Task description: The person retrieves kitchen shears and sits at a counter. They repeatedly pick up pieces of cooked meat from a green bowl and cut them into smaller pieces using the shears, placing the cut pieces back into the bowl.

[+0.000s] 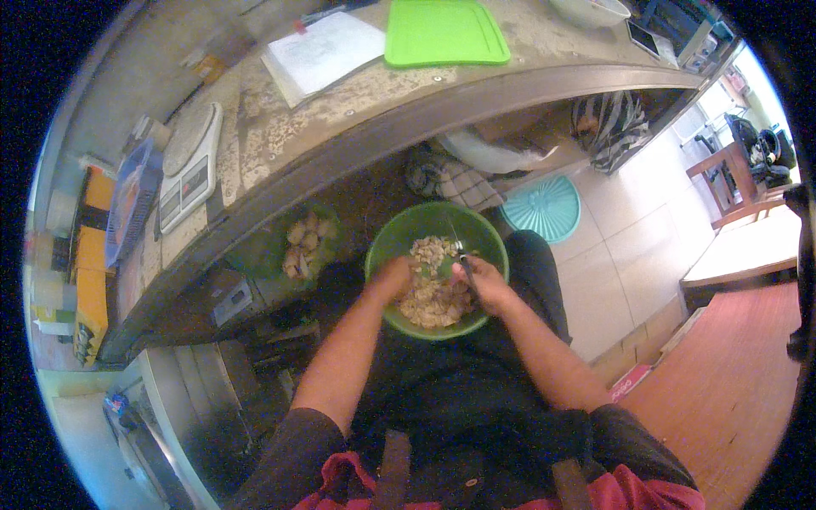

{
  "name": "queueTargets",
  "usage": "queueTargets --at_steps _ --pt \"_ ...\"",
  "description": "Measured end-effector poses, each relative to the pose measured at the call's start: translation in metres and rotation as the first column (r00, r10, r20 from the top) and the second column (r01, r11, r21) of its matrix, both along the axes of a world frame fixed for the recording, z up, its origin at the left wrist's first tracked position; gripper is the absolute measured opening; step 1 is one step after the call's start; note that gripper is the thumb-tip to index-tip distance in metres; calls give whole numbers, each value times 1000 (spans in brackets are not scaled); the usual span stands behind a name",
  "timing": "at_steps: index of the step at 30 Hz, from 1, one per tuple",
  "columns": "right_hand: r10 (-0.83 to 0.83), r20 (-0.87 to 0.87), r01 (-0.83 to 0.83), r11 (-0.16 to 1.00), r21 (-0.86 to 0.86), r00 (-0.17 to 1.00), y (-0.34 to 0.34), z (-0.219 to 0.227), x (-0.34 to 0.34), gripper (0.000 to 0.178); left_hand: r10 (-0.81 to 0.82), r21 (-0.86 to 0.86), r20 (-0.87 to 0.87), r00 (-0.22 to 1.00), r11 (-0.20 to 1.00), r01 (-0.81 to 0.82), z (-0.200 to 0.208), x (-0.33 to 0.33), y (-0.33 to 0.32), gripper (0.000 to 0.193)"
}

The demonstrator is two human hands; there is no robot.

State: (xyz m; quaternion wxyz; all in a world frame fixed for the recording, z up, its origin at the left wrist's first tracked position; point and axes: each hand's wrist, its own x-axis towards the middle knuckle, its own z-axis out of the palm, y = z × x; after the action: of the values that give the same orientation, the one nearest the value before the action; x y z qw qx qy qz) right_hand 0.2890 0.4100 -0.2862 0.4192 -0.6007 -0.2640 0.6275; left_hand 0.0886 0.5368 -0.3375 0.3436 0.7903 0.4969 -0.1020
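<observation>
A green bowl (379,303) rests on my lap. Pale chopped pieces (435,308) lie in it in two heaps, a large one near me and a smaller one at the far side. My right hand (482,283) is closed around the dark handle of a knife (460,249), its shiny blade pointing away from me over the bowl. Inside the left part of the bowl is my left hand (395,279), beside the pieces. Its fingers are blurred, and whether they hold a piece does not show.
Left of the bowl, below the counter (357,110), a green container (333,242) holds pale lumps. On the counter are a white scale (189,191), papers (327,51) and a green cutting board (446,34). A turquoise ribbed lid (544,210) lies on the tiled floor.
</observation>
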Motion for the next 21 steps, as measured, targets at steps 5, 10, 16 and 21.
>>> queueTargets --at_steps 5,10,16,21 --pt "11 92 -18 997 70 996 0 -1 -4 66 -141 17 -188 972 989 146 -6 -2 -20 26" --pt "60 220 -82 992 93 974 -1 -2 -6 68 -268 104 -305 914 945 311 -7 -2 -18 24" --pt "84 189 -92 995 32 978 0 -17 -7 73 -32 132 -140 990 990 51 -6 0 -16 23" --pt "172 284 -199 978 68 943 1 -13 -8 78 355 -90 404 843 932 -350 11 -14 -12 20"
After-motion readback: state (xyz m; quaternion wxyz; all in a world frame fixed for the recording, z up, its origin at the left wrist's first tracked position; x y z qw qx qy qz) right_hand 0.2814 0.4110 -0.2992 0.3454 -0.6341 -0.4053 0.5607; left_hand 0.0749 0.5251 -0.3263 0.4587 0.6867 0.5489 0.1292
